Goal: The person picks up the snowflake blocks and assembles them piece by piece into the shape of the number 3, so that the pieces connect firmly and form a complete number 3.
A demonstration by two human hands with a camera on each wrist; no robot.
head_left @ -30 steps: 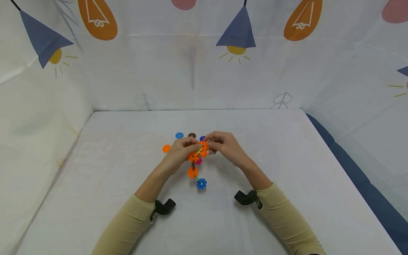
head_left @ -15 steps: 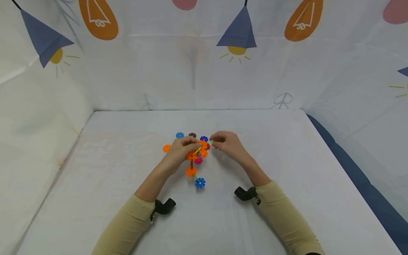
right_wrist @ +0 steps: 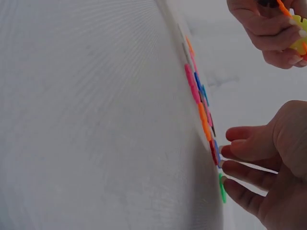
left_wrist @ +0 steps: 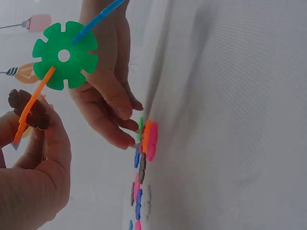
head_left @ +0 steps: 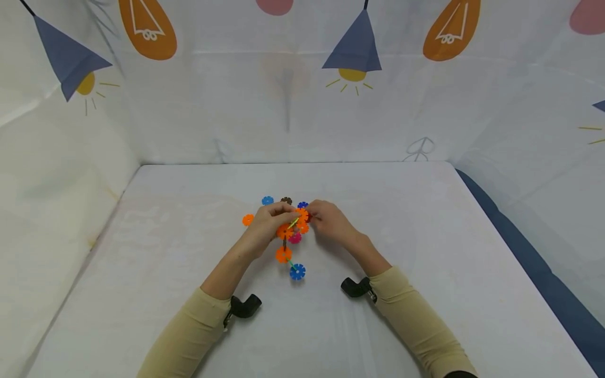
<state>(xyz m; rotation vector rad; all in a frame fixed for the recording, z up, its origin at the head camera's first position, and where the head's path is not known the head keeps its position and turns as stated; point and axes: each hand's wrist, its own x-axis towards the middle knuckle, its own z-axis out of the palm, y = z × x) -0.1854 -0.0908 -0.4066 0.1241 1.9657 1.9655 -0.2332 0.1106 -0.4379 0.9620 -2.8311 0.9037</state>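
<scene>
My left hand [head_left: 264,227] holds a chain of slotted plastic discs raised off the table. In the left wrist view, a brown disc [left_wrist: 36,112] lies between that hand's thumb and fingers, joined to an orange disc seen edge-on. A green disc [left_wrist: 50,72] hangs farther along the chain, with a blue disc [left_wrist: 100,20] slotted into it. My right hand [head_left: 333,224] is down at the loose discs with slightly bent, spread fingers. In the right wrist view, its fingertips are beside a red disc [right_wrist: 213,152] and a loose green disc [right_wrist: 222,188]; contact is unclear.
Loose discs lie flat in a group behind and beside my left hand, among them a light blue disc [head_left: 267,200], a dark brown one [head_left: 286,200] and an orange one [head_left: 248,220]. A white cloth covers the table [head_left: 416,226], with patterned fabric [head_left: 236,105] behind.
Half a second ago my right hand pinched a small green disc just right of the group. Now it has moved slightly down and left, and a green disc lies loose by its fingertips.
</scene>
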